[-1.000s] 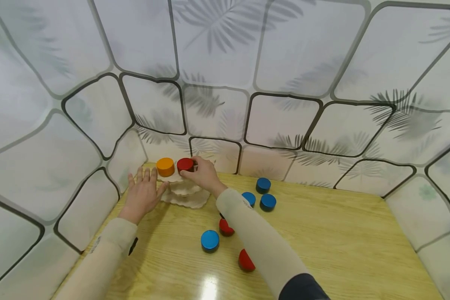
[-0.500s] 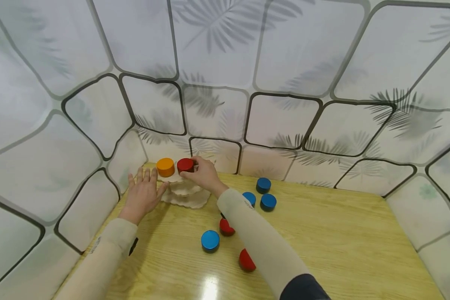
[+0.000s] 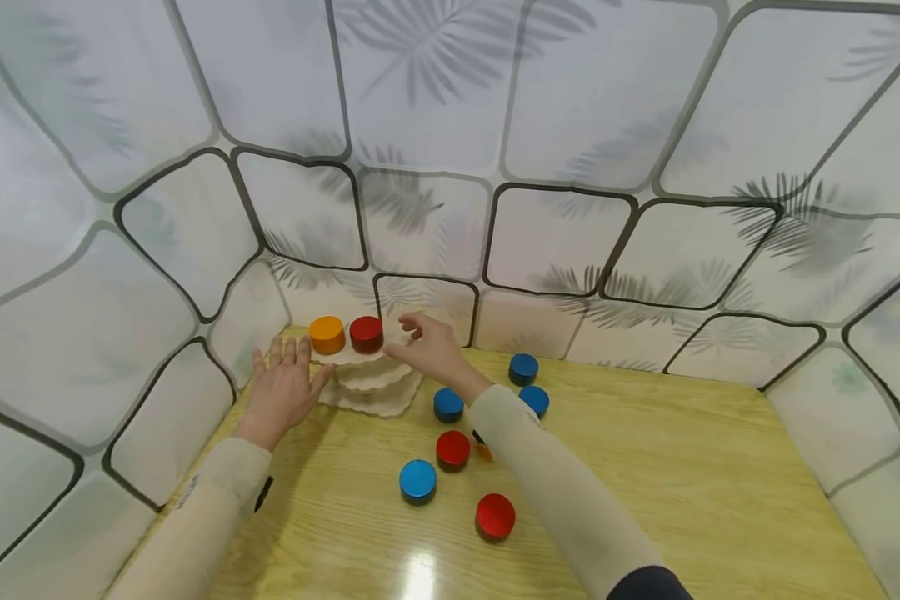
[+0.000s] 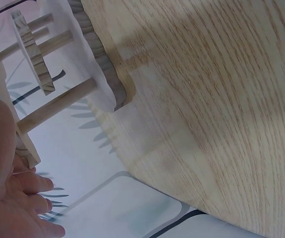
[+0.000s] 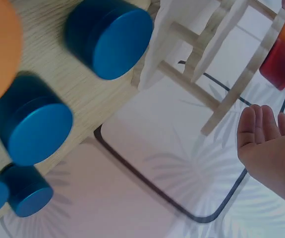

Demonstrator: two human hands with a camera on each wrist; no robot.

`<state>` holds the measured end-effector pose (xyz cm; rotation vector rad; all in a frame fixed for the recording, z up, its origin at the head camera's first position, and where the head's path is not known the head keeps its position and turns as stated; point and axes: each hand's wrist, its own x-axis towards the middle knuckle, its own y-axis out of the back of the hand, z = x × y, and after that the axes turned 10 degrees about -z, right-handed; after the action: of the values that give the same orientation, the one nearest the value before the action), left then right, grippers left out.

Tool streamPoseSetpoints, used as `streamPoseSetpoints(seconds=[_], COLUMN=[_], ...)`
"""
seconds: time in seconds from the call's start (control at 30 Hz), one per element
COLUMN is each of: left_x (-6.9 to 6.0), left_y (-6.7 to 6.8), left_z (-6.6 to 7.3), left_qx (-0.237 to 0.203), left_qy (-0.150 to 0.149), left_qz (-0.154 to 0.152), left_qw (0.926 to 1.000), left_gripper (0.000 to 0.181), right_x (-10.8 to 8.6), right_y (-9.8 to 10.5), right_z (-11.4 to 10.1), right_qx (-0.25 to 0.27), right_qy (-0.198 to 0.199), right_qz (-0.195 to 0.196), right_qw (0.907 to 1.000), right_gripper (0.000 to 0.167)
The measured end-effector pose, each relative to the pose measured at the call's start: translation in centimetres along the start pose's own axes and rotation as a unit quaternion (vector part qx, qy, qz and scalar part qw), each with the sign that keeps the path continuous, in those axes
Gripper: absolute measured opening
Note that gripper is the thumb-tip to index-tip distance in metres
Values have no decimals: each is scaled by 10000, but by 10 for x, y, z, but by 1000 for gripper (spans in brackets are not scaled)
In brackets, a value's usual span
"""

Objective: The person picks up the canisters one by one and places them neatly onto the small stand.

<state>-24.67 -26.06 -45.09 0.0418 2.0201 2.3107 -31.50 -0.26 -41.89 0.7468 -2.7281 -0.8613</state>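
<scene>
A wooden tiered stand (image 3: 375,402) with wavy-edged shelves stands in the left back corner. On its top shelf, an orange cylinder (image 3: 327,335) and a red cylinder (image 3: 367,334) sit side by side. My left hand (image 3: 281,392) is at the stand's left end, fingers extended and thumb towards the shelf; in the left wrist view it touches the shelf edge (image 4: 28,151). My right hand (image 3: 431,350) is just right of the red cylinder, holding nothing. In the right wrist view that hand (image 5: 266,144) is apart from the red cylinder (image 5: 281,64).
On the wooden table (image 3: 682,475) stand several blue cylinders, one (image 3: 417,482) nearer the front. Two red cylinders, one (image 3: 453,450) behind the other (image 3: 495,517), stand near my right sleeve, which partly hides an orange one (image 3: 484,452). Patterned cloth walls (image 3: 562,242) surround the table.
My right hand has let go of the red cylinder on the top shelf and drawn back to the right. My left hand stays at the stand's left end.
</scene>
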Motion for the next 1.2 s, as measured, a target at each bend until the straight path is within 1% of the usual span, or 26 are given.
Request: streamPoseSetpoints(seconds=[0.17, 0.33, 0.5, 0.63, 0.87, 1.0, 1.2], left_x=[-2, -3, -2, -3, -3, -2, 1], left_y=[1, 0, -1, -2, -2, -2, -3], left_z=[-1, -2, -3, -3, -2, -1, -3], left_qx=[20, 12, -32, -76, -194, -332, -529], left_qy=[2, -12, -40, -61, -70, -37, -7], left_qz=[-15, -15, 14, 22, 75, -20, -111], left_qw=[10000, 10000, 10000, 10000, 9998, 9994, 9985], left_gripper=[75, 76, 76, 77, 76, 77, 79], right_x=[-19, -40, -58, -73, -99, -113, -132], right_y=[11, 23, 33, 40, 44, 44, 46], right_z=[10, 18, 26, 34, 55, 68, 89], right_qx=[198, 226, 313, 341, 430, 501, 417], right_qy=[103, 160, 78, 50, -57, -131, -145], right_qz=[38, 167, 176, 134, 103, 55, 35], right_qw=[9997, 9995, 9993, 9993, 9990, 9986, 9990], right_gripper=[62, 61, 57, 57, 54, 52, 52])
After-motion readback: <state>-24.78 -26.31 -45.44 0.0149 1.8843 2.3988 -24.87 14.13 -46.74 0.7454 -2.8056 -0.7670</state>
